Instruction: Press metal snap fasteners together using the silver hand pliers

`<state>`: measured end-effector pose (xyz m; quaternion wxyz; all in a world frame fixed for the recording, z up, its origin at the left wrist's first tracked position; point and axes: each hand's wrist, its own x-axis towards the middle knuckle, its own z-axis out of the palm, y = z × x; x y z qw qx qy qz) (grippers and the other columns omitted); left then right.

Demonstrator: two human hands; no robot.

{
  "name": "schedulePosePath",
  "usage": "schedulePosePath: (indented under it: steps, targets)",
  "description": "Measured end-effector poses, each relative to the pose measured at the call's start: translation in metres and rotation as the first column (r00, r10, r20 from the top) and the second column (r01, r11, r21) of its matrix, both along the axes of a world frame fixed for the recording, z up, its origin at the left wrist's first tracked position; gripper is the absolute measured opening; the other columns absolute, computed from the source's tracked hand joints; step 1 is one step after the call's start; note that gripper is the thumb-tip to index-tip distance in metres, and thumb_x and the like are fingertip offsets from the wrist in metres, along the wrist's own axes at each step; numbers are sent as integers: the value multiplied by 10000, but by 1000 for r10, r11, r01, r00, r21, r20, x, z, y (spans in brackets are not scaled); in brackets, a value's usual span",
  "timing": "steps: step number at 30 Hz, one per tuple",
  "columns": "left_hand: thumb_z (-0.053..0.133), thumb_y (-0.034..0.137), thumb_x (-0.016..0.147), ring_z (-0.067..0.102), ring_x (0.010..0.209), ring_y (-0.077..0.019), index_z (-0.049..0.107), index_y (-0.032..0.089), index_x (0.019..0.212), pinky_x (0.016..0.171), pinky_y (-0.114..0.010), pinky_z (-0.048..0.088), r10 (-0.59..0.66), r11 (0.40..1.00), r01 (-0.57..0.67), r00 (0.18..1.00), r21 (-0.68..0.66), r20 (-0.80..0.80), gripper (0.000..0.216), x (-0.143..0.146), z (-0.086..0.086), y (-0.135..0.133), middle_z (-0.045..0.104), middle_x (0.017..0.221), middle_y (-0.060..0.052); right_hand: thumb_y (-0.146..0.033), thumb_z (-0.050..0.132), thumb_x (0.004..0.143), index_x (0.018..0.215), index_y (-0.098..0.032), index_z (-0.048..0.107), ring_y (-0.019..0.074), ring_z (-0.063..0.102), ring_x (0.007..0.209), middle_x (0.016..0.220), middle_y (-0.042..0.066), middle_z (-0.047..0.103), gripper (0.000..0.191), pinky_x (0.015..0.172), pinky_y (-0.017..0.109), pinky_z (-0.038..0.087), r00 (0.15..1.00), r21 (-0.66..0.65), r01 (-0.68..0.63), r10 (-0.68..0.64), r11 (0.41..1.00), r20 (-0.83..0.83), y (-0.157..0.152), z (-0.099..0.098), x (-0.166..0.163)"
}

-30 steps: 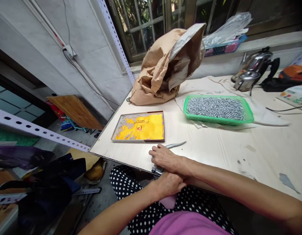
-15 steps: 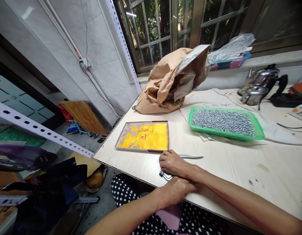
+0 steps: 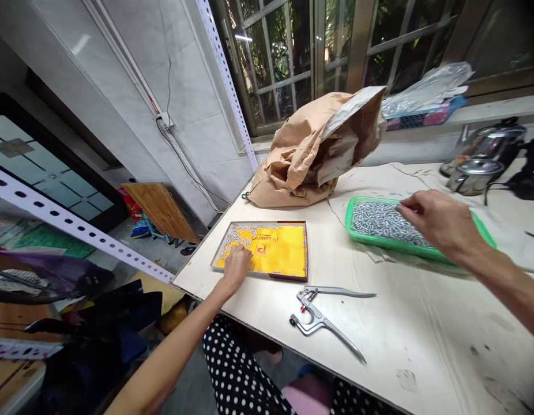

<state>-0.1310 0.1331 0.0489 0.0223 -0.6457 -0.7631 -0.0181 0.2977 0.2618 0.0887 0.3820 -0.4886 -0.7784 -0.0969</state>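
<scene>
My left hand (image 3: pixel 237 262) reaches into a shallow tray (image 3: pixel 307 253) with a yellow printed bottom, fingers curled down among small silvery metal pieces (image 3: pixel 245 230). Whatever its fingertips hold is hidden. Over the green plastic basket (image 3: pixel 351 233), filled with similar metal pieces (image 3: pixel 375 222), my right hand (image 3: pixel 440 219) pinches one small metal piece (image 3: pixel 398 208) between thumb and finger. Between the hands, nearer the table's front edge, metal hand-press pliers (image 3: pixel 321 317) lie with their handles spread, touched by neither hand.
A crumpled brown paper bag (image 3: pixel 310 155) stands at the back of the table (image 3: pixel 405 305). Metal kettles (image 3: pixel 474 173) stand back right, near a blue basket (image 3: pixel 427 115) on the sill. A perforated metal post (image 3: pixel 228 80) rises behind the bag.
Both hands have left the pliers, which now lie on the table. My left hand has moved left into the tray; my right has moved up and right to the green basket.
</scene>
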Motion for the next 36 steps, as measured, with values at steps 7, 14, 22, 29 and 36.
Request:
schedulePosePath:
  steps: [7,14,22,29,36]
  targets:
    - [484,130,881,557,1005,-259,694,106,774,788,-314,439,55,993,-58,998,-104,-31,237,-25,-18,22,646,929,-141,-398,339,1003,1024,-184,634,232,590,761,902,100,597,365,672,355,475,956,-217,-264,284,940,69,-85,-45,-30]
    - [468,208,883,599,964,-236,712,132,894,825,-303,454,-58,998,60,995,-29,76,255,-6,-1,16,684,959,-115,-305,560,931,913,-187,575,201,613,772,957,65,592,121,621,297,445,892,-660,-238,430,713,143,-182,-87,-96]
    - [621,464,741,558,538,-140,717,136,822,492,-223,419,83,968,153,555,-200,828,351,82,-23,-54,673,679,-36,-158,446,957,885,-174,519,146,545,684,882,38,596,104,542,281,303,841,-605,-307,507,735,189,-178,-96,-97]
    - [636,450,733,637,703,-184,728,159,767,639,-255,461,21,985,128,579,-116,815,308,99,-45,-65,725,787,-60,-84,386,945,882,-168,514,134,486,623,854,37,589,165,501,302,180,818,-520,-352,526,778,233,-176,-99,-93]
    - [625,407,752,644,704,-192,722,165,750,647,-260,465,29,981,131,632,-144,774,262,103,-39,-69,724,774,-61,-61,422,921,895,-164,528,144,503,654,873,41,602,150,501,301,188,804,-592,-333,549,734,228,-171,-92,-92]
